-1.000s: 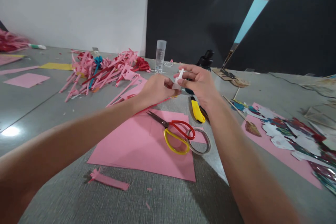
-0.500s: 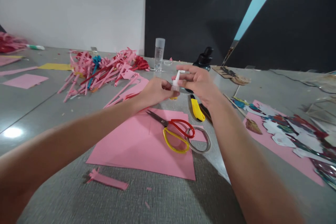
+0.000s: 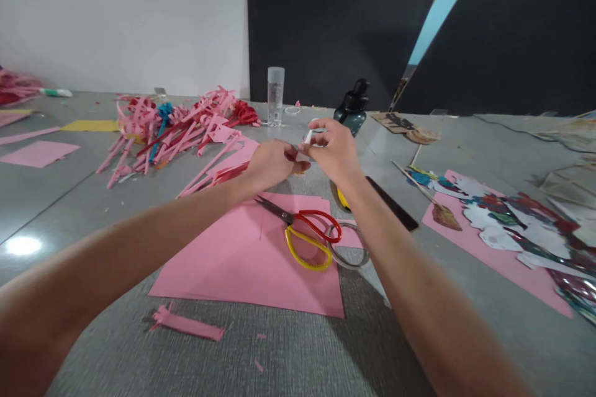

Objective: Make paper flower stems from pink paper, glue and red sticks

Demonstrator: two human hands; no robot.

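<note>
Hands meet above the far edge of the pink paper sheet (image 3: 261, 254): my left hand (image 3: 271, 163) and right hand (image 3: 336, 152) sit closer together than a second ago, and lower, nearer the table (image 3: 302, 353). The small white tube (image 3: 308, 136) that stood clear between them now shows only its tip, pinched in the right hand's fingertips; the left hand's fingers are curled in against it, though I cannot tell whether they grip it or only touch. My view has shifted too, so the dark bottle (image 3: 352, 108) behind the hands is now plainer. Scissors with red and yellow handles (image 3: 310, 239) lie untouched on the sheet, beside a tape roll (image 3: 351, 248). I judge the work has moved to fine fingertip handling.
</note>
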